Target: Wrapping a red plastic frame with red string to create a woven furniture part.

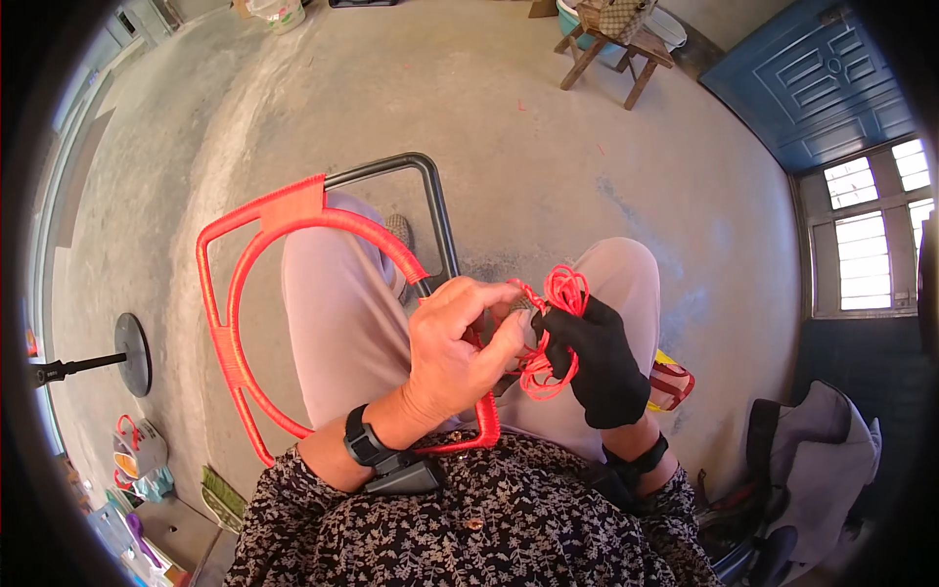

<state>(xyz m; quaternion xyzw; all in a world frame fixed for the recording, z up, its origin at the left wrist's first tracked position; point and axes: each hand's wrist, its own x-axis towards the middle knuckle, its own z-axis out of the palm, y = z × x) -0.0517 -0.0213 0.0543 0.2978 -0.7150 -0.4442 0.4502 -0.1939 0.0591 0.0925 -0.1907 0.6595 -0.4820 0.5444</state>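
A metal frame (pixel 293 217) lies across my lap, mostly wrapped in red plastic cord, with a bare dark grey corner (pixel 425 171) at the far end. My left hand (pixel 455 347) is bare, wears a black wrist device, and grips the frame's right side where the wrapping ends. My right hand (pixel 597 357) wears a black glove and holds a bundle of loose red cord (pixel 559 293). The cord loops between both hands. The exact wrapping point is hidden behind my fingers.
Bare concrete floor lies ahead. A wooden stool (pixel 616 54) with a woven bag stands at the back right beside a blue door (pixel 822 83). A black round-based stand (pixel 127 354) is at left. Baskets and clutter (pixel 142 460) sit lower left; a grey bag (pixel 822 460) lower right.
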